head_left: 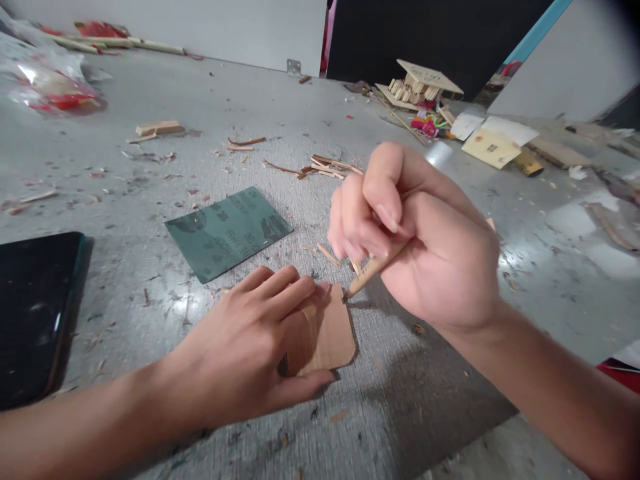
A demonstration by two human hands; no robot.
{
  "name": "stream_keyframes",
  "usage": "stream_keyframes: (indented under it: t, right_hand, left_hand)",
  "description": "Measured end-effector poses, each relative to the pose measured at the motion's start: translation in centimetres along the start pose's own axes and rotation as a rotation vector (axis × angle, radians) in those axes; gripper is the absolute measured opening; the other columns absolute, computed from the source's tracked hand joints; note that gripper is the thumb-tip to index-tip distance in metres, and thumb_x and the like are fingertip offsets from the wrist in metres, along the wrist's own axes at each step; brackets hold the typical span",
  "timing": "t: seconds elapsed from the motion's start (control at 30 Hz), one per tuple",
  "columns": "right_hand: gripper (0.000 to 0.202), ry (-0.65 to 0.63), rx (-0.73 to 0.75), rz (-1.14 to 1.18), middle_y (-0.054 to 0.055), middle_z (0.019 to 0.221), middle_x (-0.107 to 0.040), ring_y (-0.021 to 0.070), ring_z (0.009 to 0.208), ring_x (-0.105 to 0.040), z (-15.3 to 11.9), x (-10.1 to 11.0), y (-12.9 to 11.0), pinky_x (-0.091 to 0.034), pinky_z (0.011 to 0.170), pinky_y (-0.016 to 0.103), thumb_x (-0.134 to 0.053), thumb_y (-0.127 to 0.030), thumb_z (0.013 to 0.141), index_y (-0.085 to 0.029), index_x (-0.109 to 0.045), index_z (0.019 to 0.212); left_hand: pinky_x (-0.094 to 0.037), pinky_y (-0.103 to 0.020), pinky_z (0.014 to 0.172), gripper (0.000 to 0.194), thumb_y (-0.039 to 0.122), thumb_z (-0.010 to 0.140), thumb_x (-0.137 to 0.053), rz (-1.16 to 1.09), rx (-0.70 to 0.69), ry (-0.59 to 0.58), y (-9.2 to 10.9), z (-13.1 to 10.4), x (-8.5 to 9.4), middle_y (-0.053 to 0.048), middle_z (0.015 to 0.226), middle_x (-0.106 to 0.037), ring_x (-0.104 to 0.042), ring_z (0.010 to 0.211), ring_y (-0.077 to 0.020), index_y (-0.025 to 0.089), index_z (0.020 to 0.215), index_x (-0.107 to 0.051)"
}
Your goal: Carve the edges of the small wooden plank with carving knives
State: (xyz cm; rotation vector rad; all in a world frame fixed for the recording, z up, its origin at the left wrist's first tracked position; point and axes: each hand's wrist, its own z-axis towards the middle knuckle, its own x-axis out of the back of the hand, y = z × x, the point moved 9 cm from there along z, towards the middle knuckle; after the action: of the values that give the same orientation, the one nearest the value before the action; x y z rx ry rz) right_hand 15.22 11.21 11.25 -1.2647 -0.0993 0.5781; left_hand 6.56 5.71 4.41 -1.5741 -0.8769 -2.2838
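My left hand point(260, 333) lies over a thin, flat piece of wood point(335, 333) with cut corners, fingers along its far edge and thumb at its near edge, holding it on the table. My right hand point(420, 240) is closed around a slim wooden-handled tool point(367, 277). Its small dark tip meets the upper right edge of the wood piece; the exact kind of tip is too small to tell. Beyond my left hand is a green sheet of sandpaper point(230, 230) with printed marks, lying flat.
A black phone or tablet point(35, 313) lies at the left. Wood slivers point(330, 167) and shavings are scattered about. At the back right stands a small stack of wooden sticks between boards point(415, 87), near yellow cards point(493, 147). Plastic bags point(55, 83) sit at the back left.
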Motion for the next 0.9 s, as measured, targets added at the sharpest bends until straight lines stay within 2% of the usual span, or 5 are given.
stream_keyframes:
  t: [0.13, 0.27, 0.47, 0.7, 0.9]
  right_hand:
    - [0.023, -0.085, -0.1, 0.09, -0.005, 0.056, -0.025, 0.0115, 0.049, -0.019, -0.2, -1.0, 0.4, -0.017, 0.049, 0.028, -0.039, -0.008, 0.085, -0.021, -0.039, 0.066]
    - [0.028, -0.158, -0.165, -0.069, -0.004, 0.057, -0.028, 0.0094, 0.05, -0.023, -0.4, -2.0, 0.0, -0.022, 0.051, 0.028, -0.04, -0.013, 0.086, -0.019, -0.036, 0.059]
    - [0.049, -0.034, -0.033, -0.197, -0.005, 0.057, -0.019, 0.0083, 0.052, -0.019, -0.7, -1.8, -0.2, -0.021, 0.051, 0.03, -0.053, -0.022, 0.097, -0.019, -0.022, 0.058]
    - [0.045, 0.028, 0.113, -0.386, -0.003, 0.062, -0.034, 0.0099, 0.057, -0.033, -1.3, -2.0, -0.4, -0.031, 0.054, 0.027, -0.044, -0.027, 0.106, -0.019, -0.036, 0.062]
    - [0.039, 0.032, 0.183, -0.454, 0.001, 0.072, -0.055, 0.0102, 0.064, -0.054, -1.5, -0.8, -1.1, -0.047, 0.064, 0.027, -0.04, -0.031, 0.108, -0.016, -0.061, 0.079]
  left_hand:
    - [-0.043, -0.042, 0.075, 0.055, 0.056, 0.081, -0.072, 0.003, 0.006, 0.026, -0.1, -0.2, 0.0, -0.006, 0.105, -0.066, -0.058, 0.088, -0.0256, 0.015, 0.117, -0.061]
    - [-0.043, -0.044, 0.078, 0.052, 0.057, 0.082, -0.071, 0.019, -0.005, 0.034, 0.0, -0.3, -0.1, -0.006, 0.107, -0.066, -0.06, 0.092, -0.0275, 0.017, 0.114, -0.063]
    - [-0.044, -0.044, 0.079, 0.046, 0.056, 0.082, -0.071, 0.009, 0.001, 0.026, 0.0, -0.1, 0.2, -0.006, 0.105, -0.067, -0.061, 0.092, -0.0282, 0.018, 0.107, -0.067]
    - [-0.041, -0.04, 0.074, 0.045, 0.055, 0.083, -0.071, 0.016, -0.022, 0.029, 0.2, -0.2, 0.3, -0.007, 0.104, -0.067, -0.061, 0.091, -0.0277, 0.017, 0.108, -0.067]
    - [-0.041, -0.043, 0.075, 0.051, 0.064, 0.085, -0.065, 0.007, -0.026, 0.026, 0.1, -0.1, 0.3, -0.009, 0.104, -0.066, -0.06, 0.092, -0.0297, 0.016, 0.103, -0.066]
